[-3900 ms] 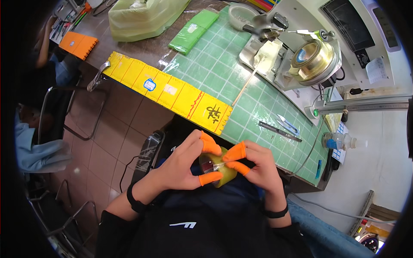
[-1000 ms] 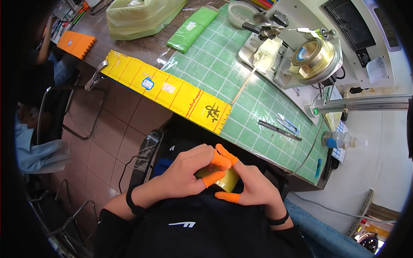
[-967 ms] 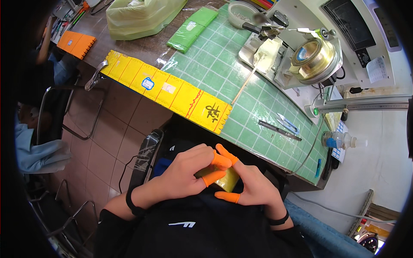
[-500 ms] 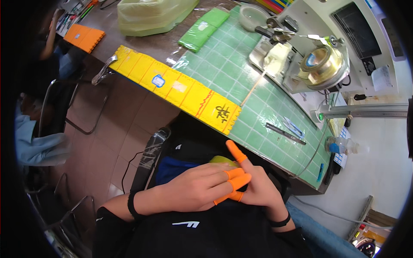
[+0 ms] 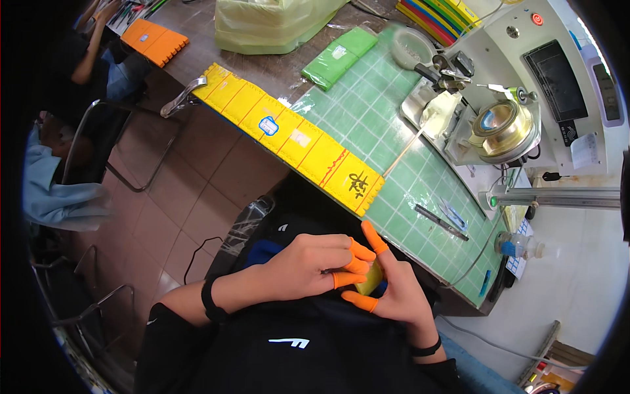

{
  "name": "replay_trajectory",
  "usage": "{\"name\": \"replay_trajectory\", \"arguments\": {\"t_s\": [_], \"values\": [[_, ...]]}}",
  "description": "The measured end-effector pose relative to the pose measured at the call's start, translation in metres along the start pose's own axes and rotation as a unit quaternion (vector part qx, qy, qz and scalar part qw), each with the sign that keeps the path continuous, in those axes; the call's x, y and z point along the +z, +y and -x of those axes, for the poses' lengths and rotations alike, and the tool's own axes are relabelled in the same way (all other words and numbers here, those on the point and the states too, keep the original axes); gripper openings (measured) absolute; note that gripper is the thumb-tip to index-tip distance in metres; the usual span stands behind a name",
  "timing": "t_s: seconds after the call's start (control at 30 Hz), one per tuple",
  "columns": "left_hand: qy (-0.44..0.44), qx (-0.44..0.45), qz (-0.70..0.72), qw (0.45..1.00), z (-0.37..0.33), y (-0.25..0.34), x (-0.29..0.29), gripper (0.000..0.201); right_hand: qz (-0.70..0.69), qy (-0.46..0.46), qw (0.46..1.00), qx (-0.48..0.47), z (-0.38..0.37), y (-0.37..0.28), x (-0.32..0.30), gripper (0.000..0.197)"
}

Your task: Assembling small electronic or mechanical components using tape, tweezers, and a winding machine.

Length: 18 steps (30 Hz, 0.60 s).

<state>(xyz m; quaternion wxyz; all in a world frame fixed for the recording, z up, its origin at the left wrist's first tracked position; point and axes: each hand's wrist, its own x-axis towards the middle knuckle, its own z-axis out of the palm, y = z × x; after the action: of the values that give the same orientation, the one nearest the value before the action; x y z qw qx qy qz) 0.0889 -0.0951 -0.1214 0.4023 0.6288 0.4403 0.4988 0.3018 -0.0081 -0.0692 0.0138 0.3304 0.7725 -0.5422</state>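
Both my hands are above my lap, in front of the table edge. My left hand (image 5: 308,259) has orange finger cots on several fingertips; its fingers are bent, with small gaps between them, and nothing shows in them. My right hand (image 5: 403,289) wears orange cots on its thumb and forefinger, which stretch wide apart; its other fingers are largely hidden. Between the hands appears a yellow object (image 5: 372,279), partly covered, close to the left fingertips. Whether either hand touches it I cannot tell. Nearest on the table is a long yellow pad strip (image 5: 289,138) along the edge.
On the green gridded mat (image 5: 348,108) lie tweezers (image 5: 441,222) and a wooden stick (image 5: 403,152). A machine with a brass-coloured round part (image 5: 502,128) stands at right. Beyond are a green packet (image 5: 340,58) and a bagged bundle (image 5: 269,26). Another person (image 5: 82,56) sits far left.
My hands have come apart: the left fingers have drawn back from the right hand, and the right thumb and forefinger have spread. More of the yellow object shows between them. The view has shifted slightly.
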Motion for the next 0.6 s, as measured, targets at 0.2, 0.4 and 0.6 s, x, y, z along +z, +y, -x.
{"name": "replay_trajectory", "arguments": {"t_s": [0.2, 0.4, 0.6], "values": [[-0.007, 0.064, -0.086, 0.994, 0.004, 0.001, 0.009, 0.025, 0.003, 0.032, 0.998, -0.056, -0.002, 0.012, 0.007, 0.096], [-0.032, 0.078, -0.062, 0.994, 0.001, 0.002, 0.006, 0.034, 0.046, -0.067, 0.997, 0.004, 0.009, 0.015, -0.021, 0.084], [-0.059, 0.034, -0.038, 0.997, 0.001, -0.001, 0.005, 0.032, -0.021, 0.03, 0.999, -0.025, 0.014, 0.017, -0.027, 0.05]]}}
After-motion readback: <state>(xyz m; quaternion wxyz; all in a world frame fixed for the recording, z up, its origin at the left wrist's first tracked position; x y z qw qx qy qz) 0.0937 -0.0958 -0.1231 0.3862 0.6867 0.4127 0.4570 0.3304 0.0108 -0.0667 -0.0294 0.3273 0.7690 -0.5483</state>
